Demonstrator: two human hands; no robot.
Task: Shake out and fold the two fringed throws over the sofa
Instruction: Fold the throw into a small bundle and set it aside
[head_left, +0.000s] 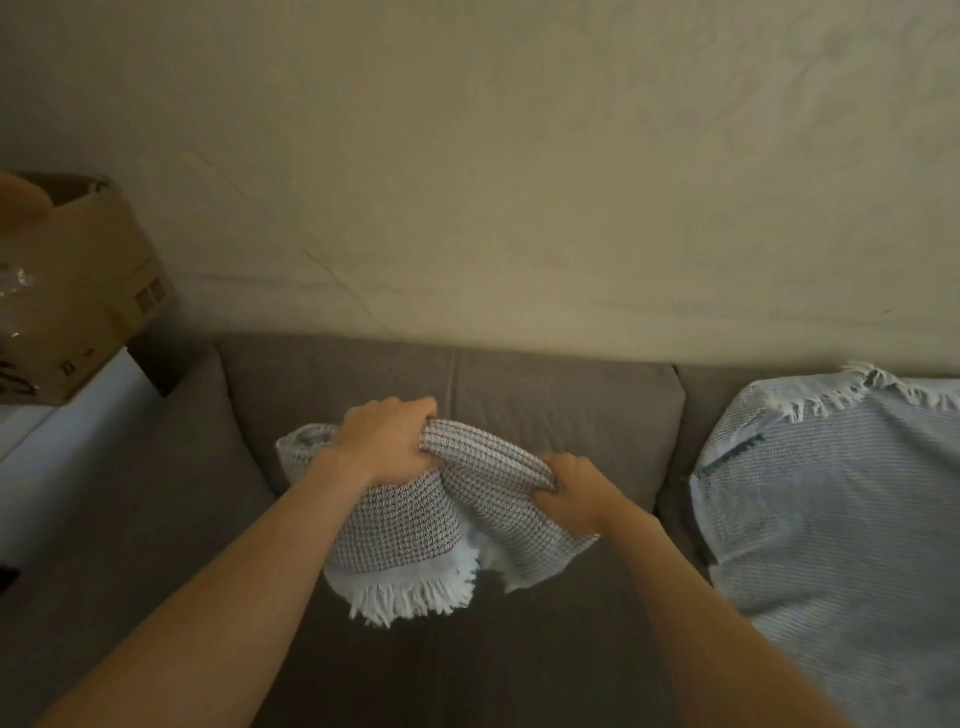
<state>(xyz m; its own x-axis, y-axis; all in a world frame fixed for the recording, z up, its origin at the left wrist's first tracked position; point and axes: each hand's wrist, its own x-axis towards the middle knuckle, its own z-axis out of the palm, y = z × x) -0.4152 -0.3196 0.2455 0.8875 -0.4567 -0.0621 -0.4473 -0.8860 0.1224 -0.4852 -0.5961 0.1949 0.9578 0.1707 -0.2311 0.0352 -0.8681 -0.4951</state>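
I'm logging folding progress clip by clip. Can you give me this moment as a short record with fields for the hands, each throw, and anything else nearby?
left hand: grips the bunched top of the grey throw
right hand: grips the same throw, lower and further right
grey throw: bunched between both hands over the sofa, white fringe hanging at its lower edge
blue throw: spread on the sofa's right side, untouched
stage: grey throw not yet folded
other: box at far left
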